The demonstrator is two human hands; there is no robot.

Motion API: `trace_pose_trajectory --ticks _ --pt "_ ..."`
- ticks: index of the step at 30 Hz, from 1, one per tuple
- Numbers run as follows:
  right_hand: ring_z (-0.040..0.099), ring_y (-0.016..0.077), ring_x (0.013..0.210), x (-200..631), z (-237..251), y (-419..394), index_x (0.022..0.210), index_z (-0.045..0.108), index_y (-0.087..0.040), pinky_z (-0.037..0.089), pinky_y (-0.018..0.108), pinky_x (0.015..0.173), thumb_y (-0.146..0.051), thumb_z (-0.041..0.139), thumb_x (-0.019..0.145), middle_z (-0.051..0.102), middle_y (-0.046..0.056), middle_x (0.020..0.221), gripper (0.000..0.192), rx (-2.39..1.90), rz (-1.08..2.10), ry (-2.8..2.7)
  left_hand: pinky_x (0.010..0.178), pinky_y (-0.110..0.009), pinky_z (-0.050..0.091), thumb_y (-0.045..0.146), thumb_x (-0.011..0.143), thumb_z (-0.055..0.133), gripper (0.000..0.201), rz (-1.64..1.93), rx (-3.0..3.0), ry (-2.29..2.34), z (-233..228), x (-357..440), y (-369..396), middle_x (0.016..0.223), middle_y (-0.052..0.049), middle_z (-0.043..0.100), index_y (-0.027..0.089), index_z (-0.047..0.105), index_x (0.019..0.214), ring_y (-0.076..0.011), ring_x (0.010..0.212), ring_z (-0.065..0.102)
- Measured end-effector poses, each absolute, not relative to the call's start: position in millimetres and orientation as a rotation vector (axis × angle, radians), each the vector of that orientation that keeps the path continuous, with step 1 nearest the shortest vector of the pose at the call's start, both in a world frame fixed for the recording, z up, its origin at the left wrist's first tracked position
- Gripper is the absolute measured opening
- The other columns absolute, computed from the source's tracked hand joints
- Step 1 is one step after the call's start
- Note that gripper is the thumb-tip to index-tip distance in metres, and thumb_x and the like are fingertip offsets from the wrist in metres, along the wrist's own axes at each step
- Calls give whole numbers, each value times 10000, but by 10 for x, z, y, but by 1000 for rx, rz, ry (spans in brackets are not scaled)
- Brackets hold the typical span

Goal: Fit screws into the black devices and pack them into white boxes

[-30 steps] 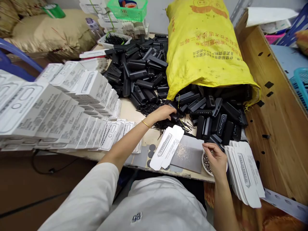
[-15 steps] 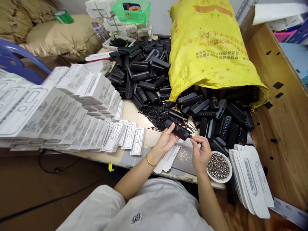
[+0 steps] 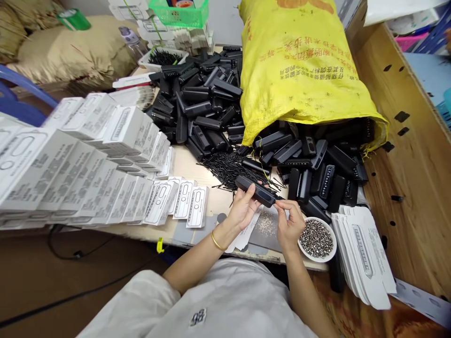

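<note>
Left hand (image 3: 243, 209) grips a black case (image 3: 255, 190) near the table's front edge; right hand (image 3: 289, 224) pinches something tiny at the case's 4 o'clock end, too small to identify. Bowl of metal pieces (image 3: 316, 239) sits at 4 o'clock, loose black pins (image 3: 229, 169) at 11. Risk: the pinched part may slip among the pins, or the right wrist may tip the bowl.

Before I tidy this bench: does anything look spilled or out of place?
Yes. The yellow sack lies on its side, black cases spilling from its mouth. Thin black pins lie scattered loose on the table, and small specks dot the grey sheet.
</note>
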State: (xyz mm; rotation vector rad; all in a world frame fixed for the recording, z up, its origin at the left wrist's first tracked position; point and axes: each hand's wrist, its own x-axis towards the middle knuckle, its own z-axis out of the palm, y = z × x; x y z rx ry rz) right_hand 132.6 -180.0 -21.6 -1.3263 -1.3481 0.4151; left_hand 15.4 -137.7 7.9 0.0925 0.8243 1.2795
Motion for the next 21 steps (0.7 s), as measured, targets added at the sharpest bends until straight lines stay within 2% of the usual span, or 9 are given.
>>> trace_pose_trajectory --ticks 3,6,9,11,16,18,21 --pt "631 156 842 1293 -299 -1901 926 649 -221 514 327 760 -151 571 883 650 23 874 114 -1300 351 -1258 988 -407 497 247 794 734 327 1247 129 814 165 181 -1441 950 -12 691 201 559 1066 -197 1027 675" --pt "638 160 820 1426 -290 -2015 1004 620 -214 521 337 754 -227 604 869 653 32 913 137 -1331 449 -1129 1017 -443 466 324 791 727 358 1274 384 795 235 138 -1624 1060 -34 680 237 568 1100 -228 1101 638" --pt "616 128 695 1663 -193 -2080 1011 591 -199 501 302 692 -289 605 873 657 21 883 165 -1401 411 -874 1031 -471 442 278 754 738 312 1120 932 777 154 130 -1798 1075 -61 682 245 621 1041 -263 1111 617" --pt "613 128 701 1799 -124 -2090 980 596 -190 489 298 704 -305 615 867 652 18 857 163 -1449 358 -817 1007 -481 450 217 729 726 293 937 1201 861 14 188 -1796 1032 -73 685 227 632 1007 -267 1041 633" --pt "648 170 777 1967 -24 -2050 923 626 -182 494 341 769 -340 617 857 647 25 820 171 -1530 386 -976 989 -456 468 257 813 618 355 1006 1097 1151 -302 382 -1481 1120 -119 640 180 509 1141 -259 1074 615" --pt "651 179 787 1985 1 -1999 939 627 -189 494 348 771 -351 588 873 660 29 833 179 -1587 465 -1043 985 -457 475 266 805 633 454 937 1119 1158 -333 411 -1429 1164 -134 620 173 469 1218 -265 1091 608" --pt "640 191 791 1924 18 -1871 925 639 -204 490 349 756 -339 560 886 681 38 851 161 -1670 628 -1304 1015 -484 454 199 729 701 766 789 1330 1227 -259 355 -1536 1286 -146 547 207 334 1401 -286 1176 558"
